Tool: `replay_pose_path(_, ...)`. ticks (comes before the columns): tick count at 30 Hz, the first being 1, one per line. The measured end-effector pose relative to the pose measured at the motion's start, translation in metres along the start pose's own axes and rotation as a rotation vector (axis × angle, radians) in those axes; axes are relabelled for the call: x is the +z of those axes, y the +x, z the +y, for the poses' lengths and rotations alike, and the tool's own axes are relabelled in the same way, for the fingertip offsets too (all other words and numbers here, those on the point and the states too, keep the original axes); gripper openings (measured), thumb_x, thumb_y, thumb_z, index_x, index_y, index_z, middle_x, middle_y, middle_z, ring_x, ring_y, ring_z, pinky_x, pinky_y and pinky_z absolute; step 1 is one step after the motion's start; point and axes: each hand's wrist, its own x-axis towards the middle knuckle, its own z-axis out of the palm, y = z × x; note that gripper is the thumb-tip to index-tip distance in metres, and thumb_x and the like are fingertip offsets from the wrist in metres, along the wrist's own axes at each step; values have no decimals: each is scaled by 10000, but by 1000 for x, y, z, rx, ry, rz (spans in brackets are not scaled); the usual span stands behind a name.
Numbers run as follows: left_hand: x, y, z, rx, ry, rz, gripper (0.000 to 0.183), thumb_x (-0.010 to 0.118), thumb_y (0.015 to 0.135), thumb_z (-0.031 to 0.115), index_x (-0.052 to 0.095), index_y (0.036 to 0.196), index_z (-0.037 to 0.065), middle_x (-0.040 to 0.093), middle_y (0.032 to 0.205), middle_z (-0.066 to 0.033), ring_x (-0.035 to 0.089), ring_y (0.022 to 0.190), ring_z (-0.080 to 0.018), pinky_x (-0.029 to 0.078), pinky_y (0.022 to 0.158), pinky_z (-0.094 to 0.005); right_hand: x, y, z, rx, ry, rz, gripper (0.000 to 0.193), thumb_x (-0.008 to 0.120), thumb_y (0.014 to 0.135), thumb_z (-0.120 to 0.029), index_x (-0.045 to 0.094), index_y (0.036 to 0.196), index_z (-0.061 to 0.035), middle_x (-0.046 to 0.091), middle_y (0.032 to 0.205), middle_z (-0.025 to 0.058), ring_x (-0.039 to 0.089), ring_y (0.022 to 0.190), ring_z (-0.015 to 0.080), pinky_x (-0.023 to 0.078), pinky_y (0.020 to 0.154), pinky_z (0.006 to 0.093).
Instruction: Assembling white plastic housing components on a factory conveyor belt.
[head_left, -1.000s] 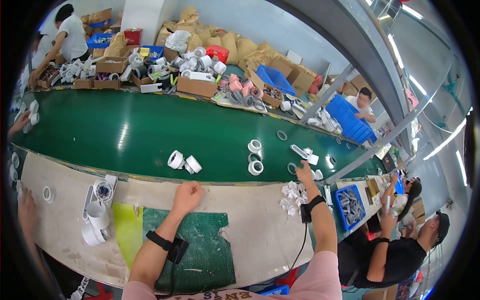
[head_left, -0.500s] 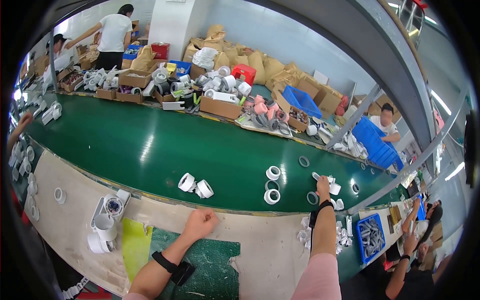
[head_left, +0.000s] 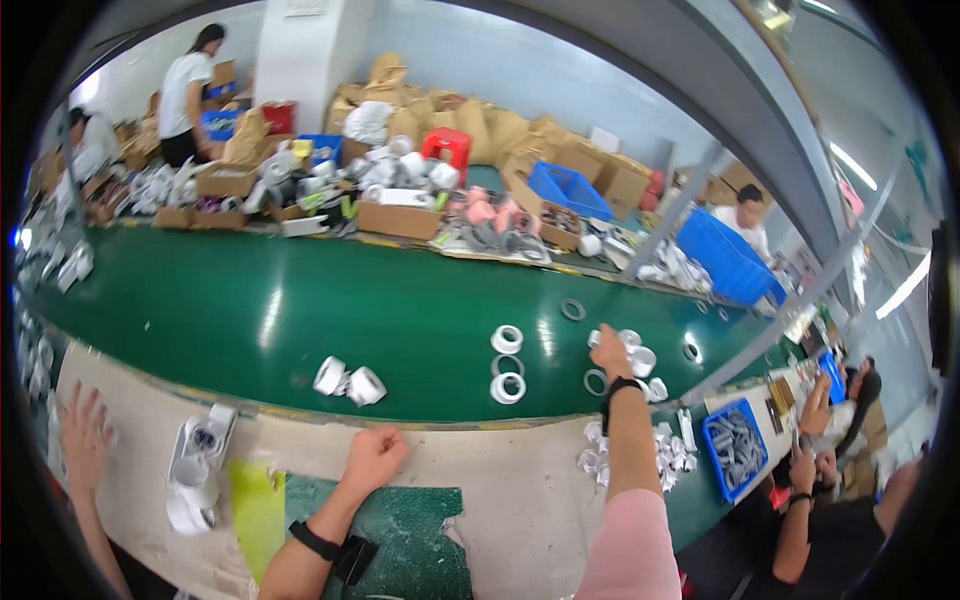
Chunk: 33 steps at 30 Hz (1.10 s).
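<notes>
My left hand [head_left: 376, 458], a black strap round its wrist, is held closed over the near edge of the table [head_left: 520, 490]; anything inside its fingers is hidden. My right hand [head_left: 608, 350] reaches across the green conveyor belt [head_left: 420, 300], fingers closed at a small white plastic part [head_left: 595, 339], partly covered by the hand. Beside it lie white round parts [head_left: 641, 359] and a grey ring [head_left: 595, 382]. Left of that hand, a white ring [head_left: 507, 340] and a white flanged ring [head_left: 508, 388] lie in line with a grey ring between them. Two white cylindrical parts [head_left: 348, 382] lie farther left.
Another person's open hand [head_left: 88, 440] extends over the table at left, near white housings [head_left: 192, 480]. A green mat [head_left: 400, 530] lies before me. White pieces [head_left: 665, 455] and a blue basket of grey parts [head_left: 737, 450] sit at right. Boxes of parts [head_left: 405, 218] line the belt's far side.
The view has shifted, so the scene sits farther left. My right hand has reached slightly farther over the belt. Another person's hand has come in over the table at left.
</notes>
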Motion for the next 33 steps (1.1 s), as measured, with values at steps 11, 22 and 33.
replay_pose_path(11,1,5,0,-129,-207,-16,163,533,764,73,532,611,17,459,515,40,394,470,-24,290,421,-209,-50,-14,-40,-211,-241,47,298,603,719,-10,543,1011,-17,539,1008,162,630,835,302,538,688,377)
replay_pose_path(22,26,-36,78,-94,-484,-241,392,600,833,178,491,1178,27,551,1036,-63,545,818,-109,429,597,-217,-175,-300,-162,-1116,149,-40,382,491,798,-38,468,1175,11,502,1151,156,615,782,273,512,632,348)
replay_pose_path(33,60,-76,90,526,157,-473,621,718,675,189,476,1227,40,468,1172,-179,523,995,-357,438,854,-400,-119,-386,-127,-575,711,-392,458,545,780,-13,508,1219,-137,568,1149,92,622,827,242,492,697,343)
